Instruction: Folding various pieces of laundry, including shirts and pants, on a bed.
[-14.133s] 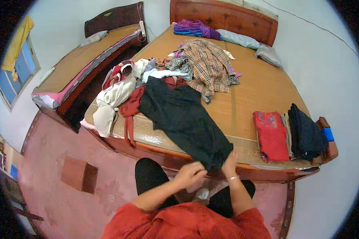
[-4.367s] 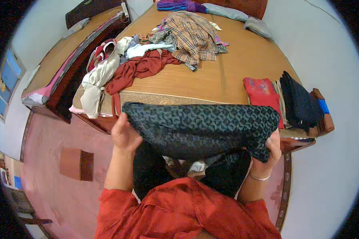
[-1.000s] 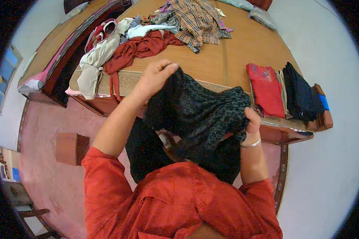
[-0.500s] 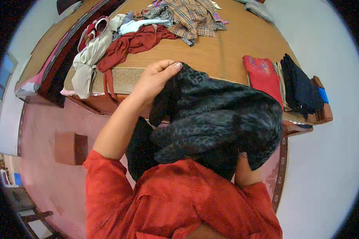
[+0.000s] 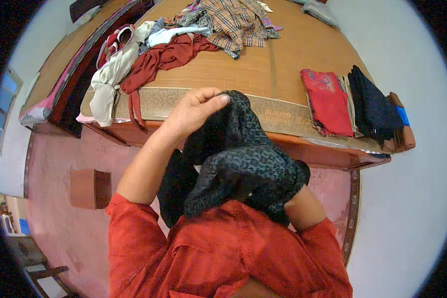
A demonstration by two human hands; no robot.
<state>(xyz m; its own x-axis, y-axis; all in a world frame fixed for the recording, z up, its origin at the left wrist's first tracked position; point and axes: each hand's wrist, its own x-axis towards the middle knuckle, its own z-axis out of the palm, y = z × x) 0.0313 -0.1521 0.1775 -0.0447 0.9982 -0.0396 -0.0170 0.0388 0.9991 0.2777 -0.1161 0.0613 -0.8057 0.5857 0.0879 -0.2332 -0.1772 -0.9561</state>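
Note:
A black garment with a small grey-blue repeating pattern hangs bunched in front of my red top. My left hand pinches its upper edge between thumb and fingers. On the right, my right forearm runs into the cloth, and the garment covers that hand, so its fingers are hidden. I cannot tell which part of the garment is which.
Ahead stands a bed with a tan mat. A loose heap of clothes, with a checked shirt and a dark red garment, lies at its far left. Folded red clothes and black clothes stand at right. A brown box sits on the floor.
The black garment has gone from spread wide to the right to bunched and narrower. My right arm has come inward, and my left hand is slightly lower.

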